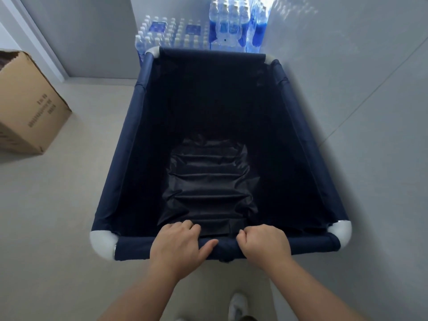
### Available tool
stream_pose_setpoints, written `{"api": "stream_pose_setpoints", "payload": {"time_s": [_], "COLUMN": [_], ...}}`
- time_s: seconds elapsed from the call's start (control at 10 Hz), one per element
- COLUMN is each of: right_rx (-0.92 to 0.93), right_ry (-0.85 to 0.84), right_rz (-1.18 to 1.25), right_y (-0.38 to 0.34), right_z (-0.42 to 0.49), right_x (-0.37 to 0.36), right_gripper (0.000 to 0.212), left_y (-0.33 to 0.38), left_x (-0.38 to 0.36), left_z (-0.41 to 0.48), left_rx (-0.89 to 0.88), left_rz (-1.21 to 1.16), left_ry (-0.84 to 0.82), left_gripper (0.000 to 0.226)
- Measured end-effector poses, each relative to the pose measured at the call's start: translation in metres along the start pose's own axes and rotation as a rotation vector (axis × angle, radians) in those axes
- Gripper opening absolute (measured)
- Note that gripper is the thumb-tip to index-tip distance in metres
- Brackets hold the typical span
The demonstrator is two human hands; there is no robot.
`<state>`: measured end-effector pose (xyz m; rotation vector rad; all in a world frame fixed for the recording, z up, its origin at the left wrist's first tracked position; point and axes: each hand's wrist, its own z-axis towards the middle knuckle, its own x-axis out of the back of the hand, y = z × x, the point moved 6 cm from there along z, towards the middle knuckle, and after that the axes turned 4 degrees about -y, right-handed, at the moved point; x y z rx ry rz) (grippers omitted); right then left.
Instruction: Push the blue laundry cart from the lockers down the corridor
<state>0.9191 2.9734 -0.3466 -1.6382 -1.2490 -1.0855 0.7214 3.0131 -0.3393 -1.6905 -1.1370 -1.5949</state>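
The blue laundry cart (129,140) fills the middle of the head view, a dark navy fabric bin on a padded frame with white corner caps. It holds nothing but a crumpled dark liner at the bottom. My left hand (179,245) grips the near rail left of centre, fingers curled over the top and thumb along the rail. My right hand (264,243) is closed on the same rail just to the right. No lockers are in view.
Shrink-wrapped packs of water bottles (176,34) are stacked against the wall right beyond the cart's far end. A cardboard box (30,107) stands on the floor at left. A grey wall (359,89) runs close along the cart's right side. My white shoe (237,304) shows below.
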Motion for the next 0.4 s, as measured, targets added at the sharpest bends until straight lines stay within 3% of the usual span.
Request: {"api": "stream_pose_setpoints", "payload": {"time_s": [0.2, 0.3, 0.4], "right_rx": [0.027, 0.008, 0.043], "right_ry": [0.006, 0.128, 0.328], "right_rz": [0.026, 0.078, 0.244], "right_y": [-0.001, 0.005, 0.015], "right_z": [-0.005, -0.017, -0.026], "right_x": [0.006, 0.026, 0.073], "right_gripper": [0.046, 0.047, 0.033], "left_y": [-0.001, -0.003, -0.006], "left_x": [0.006, 0.018, 0.046], "left_z": [-0.005, -0.013, -0.012], "left_rx": [0.076, 0.114, 0.148], "left_rz": [-0.009, -0.023, -0.044], "left_ry": [-0.025, -0.032, 0.012], "left_gripper": [0.069, 0.069, 0.065]}}
